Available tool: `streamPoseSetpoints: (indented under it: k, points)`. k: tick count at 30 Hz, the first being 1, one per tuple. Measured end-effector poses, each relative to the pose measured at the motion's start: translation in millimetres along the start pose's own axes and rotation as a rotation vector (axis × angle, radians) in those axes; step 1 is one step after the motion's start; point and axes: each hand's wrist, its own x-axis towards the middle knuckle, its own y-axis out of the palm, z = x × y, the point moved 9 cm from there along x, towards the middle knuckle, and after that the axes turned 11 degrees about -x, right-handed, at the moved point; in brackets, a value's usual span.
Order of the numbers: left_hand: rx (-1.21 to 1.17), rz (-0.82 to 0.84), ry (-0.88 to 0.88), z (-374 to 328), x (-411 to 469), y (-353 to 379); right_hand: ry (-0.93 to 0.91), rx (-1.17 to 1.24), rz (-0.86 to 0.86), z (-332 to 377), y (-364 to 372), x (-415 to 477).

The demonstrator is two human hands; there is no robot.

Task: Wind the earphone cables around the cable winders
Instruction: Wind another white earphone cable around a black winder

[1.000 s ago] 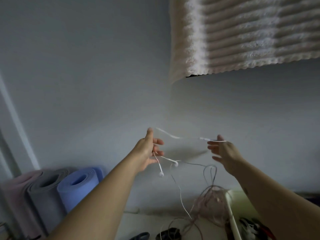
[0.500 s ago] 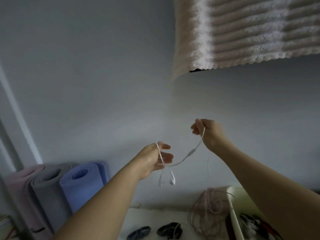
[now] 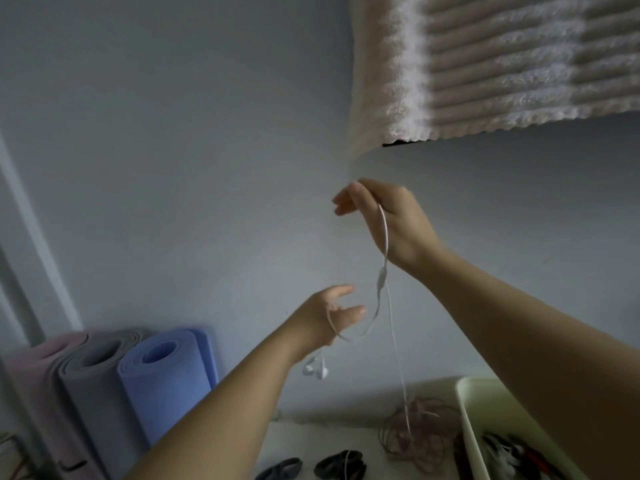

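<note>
A white earphone cable is stretched between my two raised hands in front of the wall. My right hand is up high and pinches the cable near its inline remote. My left hand is lower, with the cable looped over its curled fingers. The two white earbuds dangle below my left wrist. The rest of the cable hangs down to a pink coiled cable on the table. Two dark cable winders lie at the bottom edge.
A pale green tray with several dark and red items sits at the bottom right. Rolled yoga mats in pink, grey and blue lean at the left. A ribbed towel hangs at the top right.
My right hand has risen higher and drawn the cable up. My left hand stayed lower with the cable over its fingers, and the earbuds now hang below its wrist.
</note>
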Motion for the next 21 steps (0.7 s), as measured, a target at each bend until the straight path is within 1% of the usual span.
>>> streamPoseSetpoints:
  k: [3, 7, 9, 10, 12, 14, 16, 17, 19, 21]
  points:
    - [-0.081, 0.119, 0.024, -4, 2, 31, -0.072, 0.051, -0.046, 22, -9, 14]
    - [-0.060, 0.183, 0.058, 4, 5, 58, -0.134, 0.047, -0.090, 33, -18, 21]
    - [-0.050, 0.137, 0.078, 6, 10, 58, -0.112, 0.040, -0.083, 27, -18, 17]
    - [-0.059, 0.075, 0.113, 3, 13, 51, -0.092, 0.030, -0.072, 21, -18, 13]
    - [-0.098, -0.106, 0.212, -8, 18, 27, -0.042, -0.017, -0.061, 3, -15, 0]
    - [-0.071, -0.273, 0.293, -22, 18, -3, 0.038, -0.078, -0.070, -24, -12, -16]
    - [-0.132, -0.346, 0.325, -37, 13, -28, 0.174, -0.091, -0.030, -56, -1, -33]
    - [-0.158, -0.352, 0.349, -45, 9, -37, 0.254, -0.088, 0.023, -72, 10, -42]
    - [-0.143, -0.339, 0.435, -69, 0, -47, 0.415, -0.047, 0.184, -98, 38, -62]
    - [-0.135, -0.334, 0.492, -88, -6, -53, 0.585, 0.127, 0.375, -113, 71, -85]
